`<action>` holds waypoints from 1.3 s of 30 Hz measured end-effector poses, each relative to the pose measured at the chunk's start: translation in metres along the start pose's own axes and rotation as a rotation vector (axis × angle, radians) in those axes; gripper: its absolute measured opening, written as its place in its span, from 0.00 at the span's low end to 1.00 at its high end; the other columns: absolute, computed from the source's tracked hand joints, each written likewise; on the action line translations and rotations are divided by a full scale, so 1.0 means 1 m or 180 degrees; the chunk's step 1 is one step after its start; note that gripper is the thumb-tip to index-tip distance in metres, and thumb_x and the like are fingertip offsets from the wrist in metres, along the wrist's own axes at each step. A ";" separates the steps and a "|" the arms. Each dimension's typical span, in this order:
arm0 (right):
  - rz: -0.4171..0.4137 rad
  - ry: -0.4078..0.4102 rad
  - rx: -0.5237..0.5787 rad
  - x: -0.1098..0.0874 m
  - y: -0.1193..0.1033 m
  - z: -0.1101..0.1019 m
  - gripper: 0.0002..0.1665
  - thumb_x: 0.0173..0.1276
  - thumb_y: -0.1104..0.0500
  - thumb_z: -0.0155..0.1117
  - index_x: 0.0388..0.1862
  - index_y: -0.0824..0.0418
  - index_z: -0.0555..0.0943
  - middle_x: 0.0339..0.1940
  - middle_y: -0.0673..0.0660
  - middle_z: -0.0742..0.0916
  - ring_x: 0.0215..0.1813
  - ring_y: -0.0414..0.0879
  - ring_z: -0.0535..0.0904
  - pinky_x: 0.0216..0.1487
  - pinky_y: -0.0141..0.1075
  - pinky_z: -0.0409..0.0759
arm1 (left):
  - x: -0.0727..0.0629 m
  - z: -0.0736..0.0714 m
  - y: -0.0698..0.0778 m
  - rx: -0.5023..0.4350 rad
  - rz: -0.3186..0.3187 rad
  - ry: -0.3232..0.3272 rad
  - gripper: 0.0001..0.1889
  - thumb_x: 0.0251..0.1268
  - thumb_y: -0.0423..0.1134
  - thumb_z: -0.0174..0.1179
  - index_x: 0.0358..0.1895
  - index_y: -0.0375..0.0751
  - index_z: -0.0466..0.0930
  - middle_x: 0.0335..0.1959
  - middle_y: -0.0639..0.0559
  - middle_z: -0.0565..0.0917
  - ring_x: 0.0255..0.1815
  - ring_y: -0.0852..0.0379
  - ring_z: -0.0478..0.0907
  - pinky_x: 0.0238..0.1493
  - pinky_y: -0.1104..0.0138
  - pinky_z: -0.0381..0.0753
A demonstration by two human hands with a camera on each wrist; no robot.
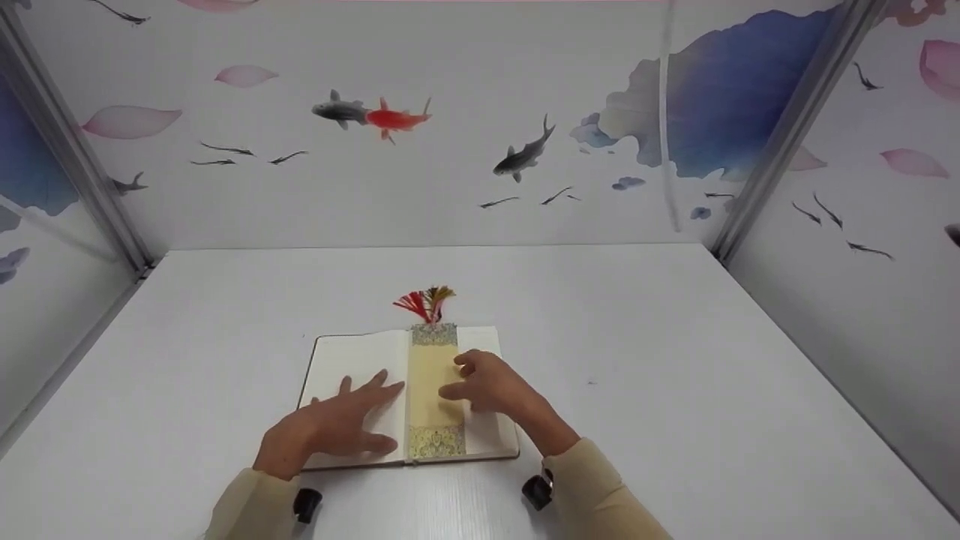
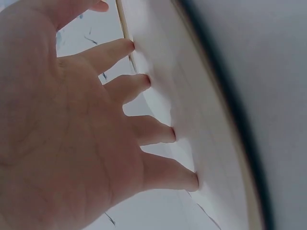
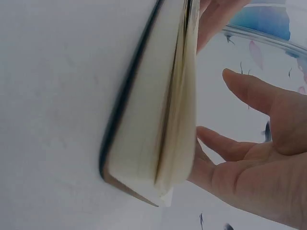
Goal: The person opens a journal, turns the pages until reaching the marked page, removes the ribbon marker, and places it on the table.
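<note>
An open notebook (image 1: 360, 352) with blank pages and a dark cover lies on the white table. Along its right page, beside the centre fold, is a pale yellow bookmark (image 1: 431, 390) with patterned ends. Its red and gold tassel (image 1: 426, 303) spreads past the notebook's top edge. My left hand (image 1: 330, 424) rests on the left page with fingers spread; the left wrist view shows its fingertips (image 2: 193, 181) touching the paper. My right hand (image 1: 491, 384) is at the bookmark's right edge, fingers loosely bent. In the right wrist view its thumb (image 3: 247, 88) stands apart from the fingers, with nothing pinched between.
The white table (image 1: 645, 360) extends around the notebook on all sides. White panels (image 1: 450, 202) printed with fish and petals enclose it at the back and sides, with metal posts (image 1: 795, 135) at the corners. Black wrist devices (image 1: 537, 492) sit by the sleeves.
</note>
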State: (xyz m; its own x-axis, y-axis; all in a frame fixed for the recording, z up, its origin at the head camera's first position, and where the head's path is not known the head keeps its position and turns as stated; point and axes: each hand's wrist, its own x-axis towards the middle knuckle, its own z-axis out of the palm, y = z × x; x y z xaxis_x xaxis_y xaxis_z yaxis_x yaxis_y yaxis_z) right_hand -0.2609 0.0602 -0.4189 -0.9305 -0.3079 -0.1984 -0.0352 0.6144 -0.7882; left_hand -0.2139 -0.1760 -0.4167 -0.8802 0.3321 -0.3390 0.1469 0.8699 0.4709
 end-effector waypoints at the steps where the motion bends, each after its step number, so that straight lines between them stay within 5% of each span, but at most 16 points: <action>1: 0.0091 0.0037 0.0045 0.002 0.000 0.000 0.39 0.62 0.56 0.74 0.68 0.69 0.72 0.63 0.69 0.80 0.49 0.54 0.85 0.50 0.44 0.85 | 0.000 0.000 0.001 0.0006 -0.0014 0.0005 0.44 0.62 0.54 0.67 0.80 0.57 0.56 0.84 0.46 0.48 0.80 0.24 0.37 0.67 0.22 0.39; 7: 0.0374 0.0265 0.0045 0.008 0.000 0.003 0.45 0.58 0.54 0.79 0.67 0.72 0.68 0.65 0.73 0.72 0.30 0.47 0.82 0.34 0.36 0.85 | 0.003 0.002 0.006 0.0040 -0.0106 0.0069 0.44 0.62 0.56 0.67 0.79 0.54 0.57 0.84 0.45 0.49 0.80 0.23 0.38 0.65 0.20 0.39; 16: 0.0306 0.0307 -0.0240 0.007 -0.009 0.011 0.43 0.52 0.58 0.82 0.60 0.76 0.70 0.45 0.65 0.82 0.32 0.48 0.79 0.29 0.37 0.83 | 0.004 0.004 0.009 0.0061 -0.0139 0.0071 0.43 0.63 0.59 0.66 0.79 0.55 0.58 0.84 0.43 0.47 0.79 0.21 0.39 0.64 0.19 0.39; 21: 0.0488 0.0462 -0.0557 0.008 -0.017 0.017 0.45 0.50 0.57 0.83 0.61 0.72 0.69 0.41 0.61 0.83 0.33 0.50 0.79 0.34 0.40 0.80 | 0.003 0.003 0.009 0.0088 -0.0136 0.0066 0.43 0.63 0.58 0.65 0.79 0.57 0.57 0.84 0.43 0.47 0.79 0.21 0.39 0.65 0.20 0.41; 28: 0.0490 0.0504 -0.0753 0.008 -0.021 0.016 0.42 0.48 0.60 0.84 0.58 0.74 0.71 0.49 0.67 0.79 0.42 0.52 0.75 0.54 0.49 0.80 | 0.003 0.004 0.008 0.0078 -0.0095 0.0089 0.42 0.64 0.58 0.65 0.79 0.56 0.57 0.84 0.42 0.47 0.79 0.21 0.38 0.65 0.19 0.40; 34: 0.0498 0.0299 -0.0845 0.009 -0.018 0.008 0.49 0.51 0.60 0.82 0.66 0.77 0.66 0.44 0.65 0.84 0.38 0.51 0.76 0.44 0.44 0.80 | 0.003 0.004 0.009 0.0110 -0.0149 0.0069 0.42 0.64 0.59 0.64 0.79 0.58 0.57 0.84 0.43 0.47 0.80 0.22 0.38 0.66 0.20 0.41; 36: 0.0491 0.0173 -0.0839 0.011 -0.016 0.006 0.39 0.53 0.59 0.81 0.57 0.76 0.72 0.35 0.60 0.83 0.32 0.48 0.75 0.35 0.40 0.76 | 0.004 0.004 0.008 0.0120 -0.0165 0.0059 0.42 0.64 0.59 0.64 0.79 0.58 0.56 0.84 0.43 0.47 0.80 0.22 0.38 0.66 0.20 0.41; 39: 0.0505 0.0045 -0.0679 0.014 -0.012 0.001 0.18 0.54 0.59 0.80 0.26 0.65 0.76 0.20 0.51 0.74 0.22 0.43 0.69 0.25 0.35 0.70 | 0.004 0.004 0.007 0.0102 -0.0181 0.0055 0.42 0.64 0.59 0.63 0.79 0.58 0.56 0.84 0.44 0.47 0.80 0.22 0.37 0.66 0.20 0.40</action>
State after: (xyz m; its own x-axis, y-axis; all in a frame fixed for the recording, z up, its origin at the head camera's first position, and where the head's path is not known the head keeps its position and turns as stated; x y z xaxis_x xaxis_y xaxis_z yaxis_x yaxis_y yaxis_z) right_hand -0.2731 0.0476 -0.4131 -0.9355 -0.1863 -0.3002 0.0367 0.7938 -0.6070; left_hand -0.2145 -0.1668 -0.4181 -0.8952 0.2757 -0.3502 0.1105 0.8985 0.4249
